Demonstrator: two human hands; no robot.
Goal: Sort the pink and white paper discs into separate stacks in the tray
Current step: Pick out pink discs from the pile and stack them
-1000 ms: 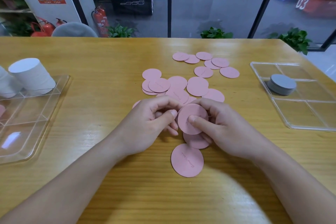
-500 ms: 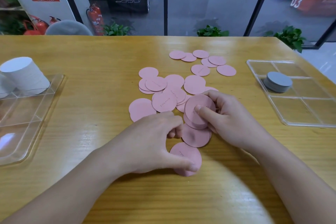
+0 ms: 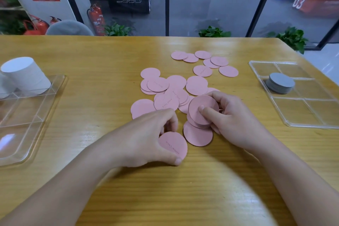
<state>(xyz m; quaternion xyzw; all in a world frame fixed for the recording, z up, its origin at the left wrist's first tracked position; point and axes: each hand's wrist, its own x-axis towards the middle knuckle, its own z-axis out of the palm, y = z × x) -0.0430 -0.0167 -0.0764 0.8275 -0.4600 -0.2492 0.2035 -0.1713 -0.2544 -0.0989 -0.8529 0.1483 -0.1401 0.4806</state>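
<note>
At the centre of the surface (image 3: 91, 57), the right hand (image 3: 231, 121) pinches a small stack of pink discs (image 3: 202, 111), thumb pressed on the top one. At seven o'clock from it, the left hand (image 3: 146, 137) has its grip closed round a single pink disc (image 3: 173, 145), thumb under the near edge. Loose pink discs (image 3: 176, 86) lie overlapped from eleven to one o'clock. The white discs (image 3: 25, 73) already stand stacked in the clear tray (image 3: 33, 128) far out at nine o'clock. A second tray (image 3: 311, 113) at three o'clock holds a grey stack (image 3: 280, 82).

Gathering the pink ones seems to be the step in hand; next, the lifted disc probably goes onto the held stack, squared at the edges.

Half a second ago that disc lay flat under the left hand; now its near edge is tipped up.
</note>
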